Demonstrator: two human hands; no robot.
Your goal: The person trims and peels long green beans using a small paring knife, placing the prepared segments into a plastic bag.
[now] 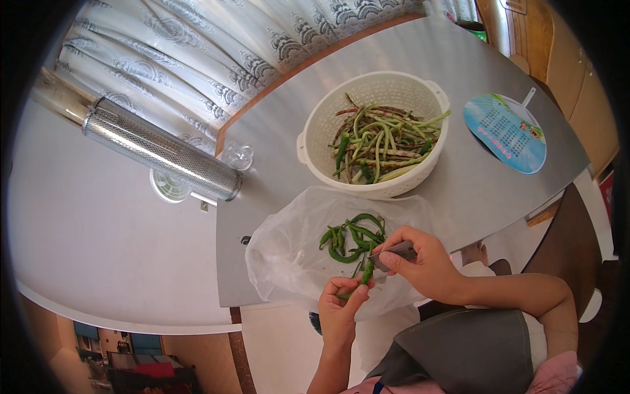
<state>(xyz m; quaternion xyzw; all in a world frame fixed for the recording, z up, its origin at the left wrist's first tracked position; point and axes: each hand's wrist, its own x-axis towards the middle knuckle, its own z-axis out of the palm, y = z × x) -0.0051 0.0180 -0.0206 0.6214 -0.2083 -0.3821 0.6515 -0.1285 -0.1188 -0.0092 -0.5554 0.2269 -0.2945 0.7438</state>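
Observation:
My left hand [343, 300] grips a green chili pepper [367, 272] by its lower part, its stem end pointing up. In my right hand [418, 258] is a small metal blade [397, 254], its edge at the upper end of that pepper. Just beyond both hands, several green peppers [347, 257] lie in a loose heap on a translucent plastic bag [290, 261] spread over the table's near edge. Behind the bag stands a white plastic colander [315, 125] holding long beans [381, 133], some green and some reddish, with a few green peppers among them.
The grey table [492, 207] carries a blue printed hand fan [507, 133] at the right and a clear glass item [238, 156] at the left. A perforated metal cylinder [160, 147] juts in from the left. Patterned curtains [197, 49] hang behind. A dark brown seat [566, 241] stands at the right.

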